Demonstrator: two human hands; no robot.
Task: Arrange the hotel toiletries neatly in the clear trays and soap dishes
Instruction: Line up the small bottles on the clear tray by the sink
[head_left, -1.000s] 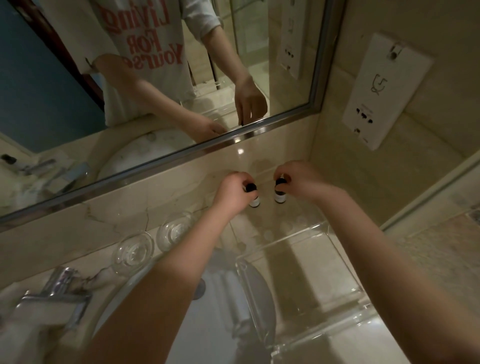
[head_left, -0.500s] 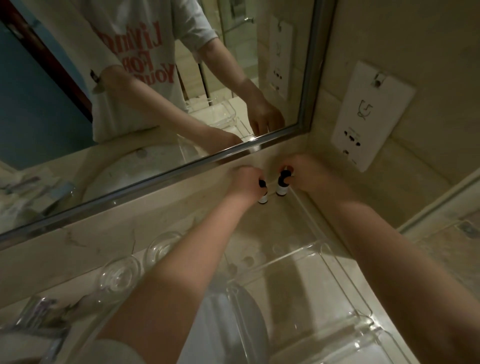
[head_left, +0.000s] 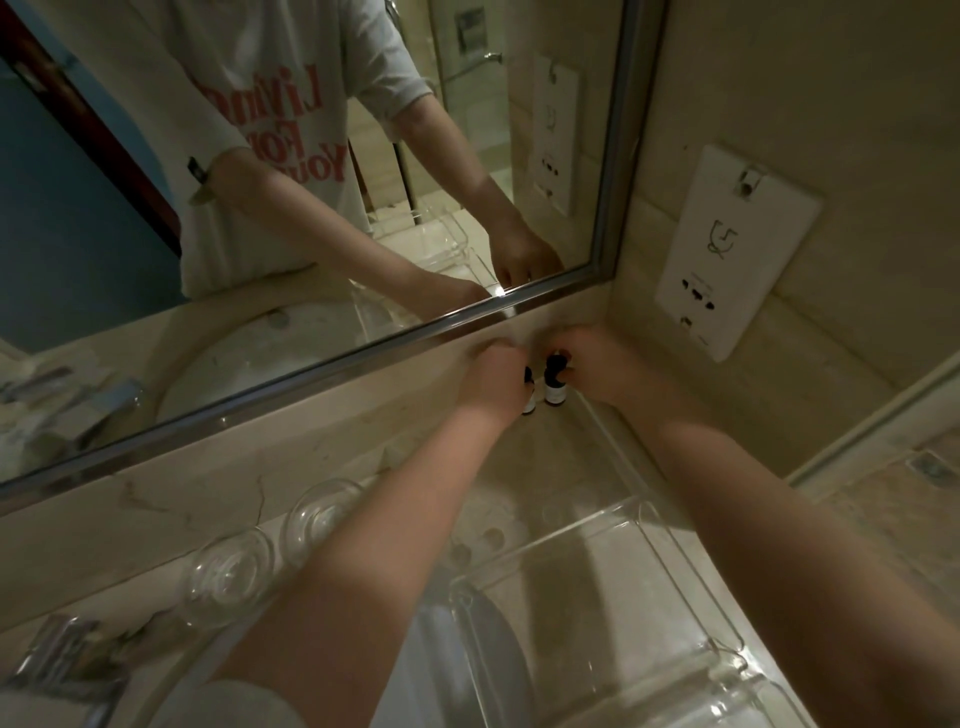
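- Head view: my left hand (head_left: 496, 379) is closed around the left bottle (head_left: 529, 396), which stands upright.
- My right hand (head_left: 605, 366) pinches the dark cap of the right bottle (head_left: 554, 382); fingers closed on it.
- Both bottles stand just beside each other in the far corner, below the mirror (head_left: 311, 182).
- Clear tray (head_left: 670, 566): near right.
- Two glass soap dishes (head_left: 228, 574): near left.

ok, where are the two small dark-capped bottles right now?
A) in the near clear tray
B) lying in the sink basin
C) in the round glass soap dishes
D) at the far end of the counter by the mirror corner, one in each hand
D: the left hand and right hand each grip a small bottle upright, side by side, under the mirror corner; the soap dishes hold none.
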